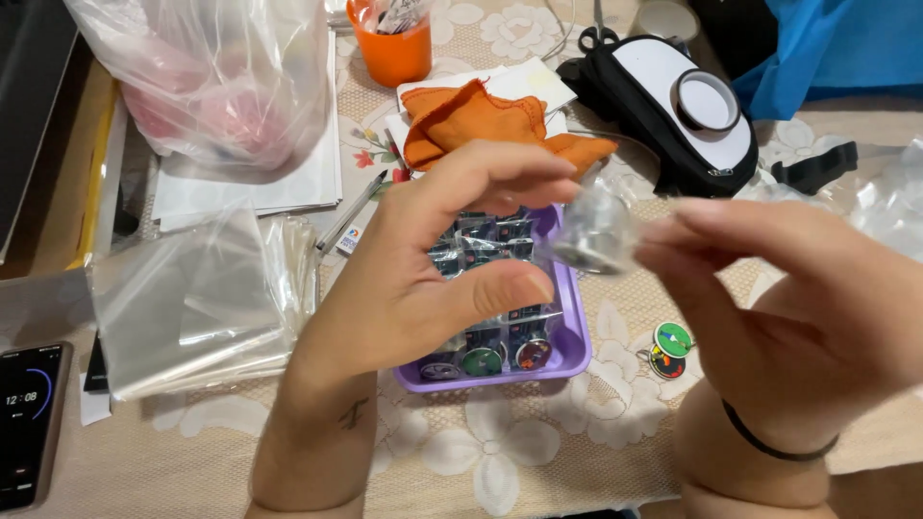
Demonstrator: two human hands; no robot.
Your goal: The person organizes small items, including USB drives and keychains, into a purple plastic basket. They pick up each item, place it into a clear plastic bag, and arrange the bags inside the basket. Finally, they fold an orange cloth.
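— Fingers of the left hand?
— Pinching one edge of a small clear plastic pouch with a dark round badge inside; the right hand is clamping its other edge.
— And the pouch?
— It is hanging between both hands, above the shallow purple plastic tray of bagged badges.

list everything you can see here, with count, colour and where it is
small clear bag: 1, see-through, held between both hands
tray: 1, purple, centre, holds packed round badges
loose badges: 2, green and red, right of tray
stack of clear bags: 1, see-through, left
cloth: 1, orange, above tray
cup: 1, orange, top
big plastic bag: 1, clear, top left
phone: 1, black, bottom left
pouch: 1, black and white, top right
left hand: pinching bag
right hand: pinching bag
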